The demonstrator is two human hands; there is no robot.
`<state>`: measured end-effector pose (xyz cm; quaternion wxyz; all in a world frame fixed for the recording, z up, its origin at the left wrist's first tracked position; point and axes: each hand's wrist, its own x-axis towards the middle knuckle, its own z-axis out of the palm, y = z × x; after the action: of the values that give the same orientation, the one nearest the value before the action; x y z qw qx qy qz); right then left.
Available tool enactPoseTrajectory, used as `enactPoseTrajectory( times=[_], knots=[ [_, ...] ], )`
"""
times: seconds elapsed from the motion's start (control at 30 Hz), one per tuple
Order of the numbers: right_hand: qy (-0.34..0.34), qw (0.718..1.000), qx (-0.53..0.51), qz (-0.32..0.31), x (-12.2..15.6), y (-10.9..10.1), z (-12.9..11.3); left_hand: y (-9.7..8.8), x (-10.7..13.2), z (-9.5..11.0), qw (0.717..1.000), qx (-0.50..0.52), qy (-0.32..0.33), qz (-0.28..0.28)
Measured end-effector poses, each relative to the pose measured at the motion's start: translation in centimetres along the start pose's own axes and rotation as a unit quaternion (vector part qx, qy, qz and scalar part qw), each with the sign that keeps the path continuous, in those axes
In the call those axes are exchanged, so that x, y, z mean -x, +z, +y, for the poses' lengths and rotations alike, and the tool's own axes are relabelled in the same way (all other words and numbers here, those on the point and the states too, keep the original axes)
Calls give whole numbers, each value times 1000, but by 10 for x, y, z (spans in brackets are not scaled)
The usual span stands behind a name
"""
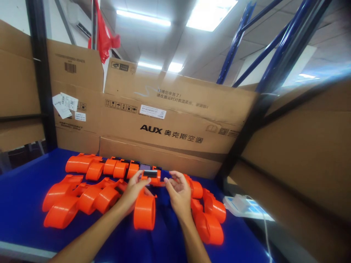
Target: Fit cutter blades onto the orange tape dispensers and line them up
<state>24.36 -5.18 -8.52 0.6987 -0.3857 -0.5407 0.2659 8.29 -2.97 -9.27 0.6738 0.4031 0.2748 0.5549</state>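
- The left hand (pixel 134 190) pinched an orange piece (pixel 155 180) between thumb and fingers, its dark panel (pixel 150 174) facing up.
- The right hand (pixel 179 191) was open beside it, fingers loosely curled; whether its thumb touched the piece, I could not tell.
- An orange loop (pixel 144 213) showed just below the left hand; any join to the held piece was hidden.
- The piece looked light, smooth and thin-walled, probably slightly springy; the orange rim seemed the safest hold, since the glossy panel might smudge or scratch.
- Orange loops in rows (pixel 106 197) crowded the left, and an orange cluster (pixel 215 228) bounded the right.
- Blue bench (pixel 22 204) showed toward the near left, seemingly the easiest room for moving.
- Beyond, a cardboard wall (pixel 178 117) limited reach; a power strip (pixel 244 205) lay at the right edge.
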Motion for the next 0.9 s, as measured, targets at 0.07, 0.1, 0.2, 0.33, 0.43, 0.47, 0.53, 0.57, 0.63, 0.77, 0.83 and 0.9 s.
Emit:
enactPoseTrajectory(
  times=[0.07, 0.1, 0.2, 0.33, 0.43, 0.47, 0.53, 0.57, 0.63, 0.77, 0.83, 0.9],
  knots=[
    [4, 1000, 2, 3, 0, -1, 1, 1, 1, 1, 1000, 1, 2, -7],
    [8, 1000, 8, 0, -1, -1, 1, 1, 2, 1, 1000, 1, 3, -8],
    [19, 999, 27, 5, 0, -3, 3, 2, 3, 3, 1000, 5, 3, -14],
    [16, 999, 2, 37, 1, -2, 4, 4, 6, 6, 1000, 13, 2, -17],
    [12, 998, -64, 1, 2, 2, 3, 4, 6, 6, 999, 1, 16, -29],
    [13, 996, -84, -14, 2, 3, 3, 4, 6, 6, 999, -5, 21, -35],
    [15, 994, -108, -29, 2, 5, 2, 3, 5, 6, 999, -14, 29, -42],
    [13, 993, -110, -29, 2, 6, 2, 3, 5, 5, 998, -16, 30, -44],
    [6, 994, -101, -26, 3, 6, 2, 3, 5, 5, 998, -20, 31, -49],
    [-13, 997, -78, -26, 3, 7, 5, 2, 5, 4, 998, -22, 35, -49],
    [-27, 998, -55, -25, 4, 7, 6, 1, 4, 4, 998, -26, 44, -45],
    [-37, 999, -24, -30, 5, 8, 8, 1, 4, 3, 997, -35, 51, -45]
  ],
)
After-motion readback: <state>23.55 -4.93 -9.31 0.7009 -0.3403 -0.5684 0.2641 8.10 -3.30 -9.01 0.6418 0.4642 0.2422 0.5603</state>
